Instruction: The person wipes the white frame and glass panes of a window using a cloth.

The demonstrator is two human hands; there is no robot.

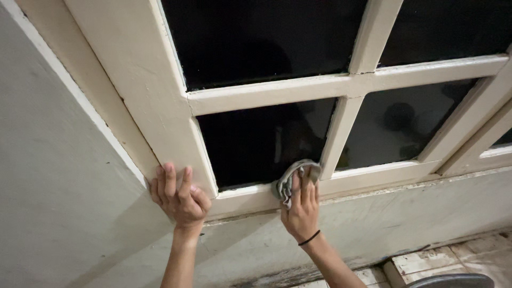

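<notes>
A cream-painted wooden window frame divides several dark glass panes. My left hand rests flat against the frame's lower left corner, fingers together, holding nothing. My right hand, with a black band on its wrist, grips a crumpled grey cloth and presses it on the bottom rail at the lower right corner of the left lower pane.
A grey plastered wall runs along the left and below the window. Worn, dirty floor tiles show at the bottom right, beside the curved rim of a grey object.
</notes>
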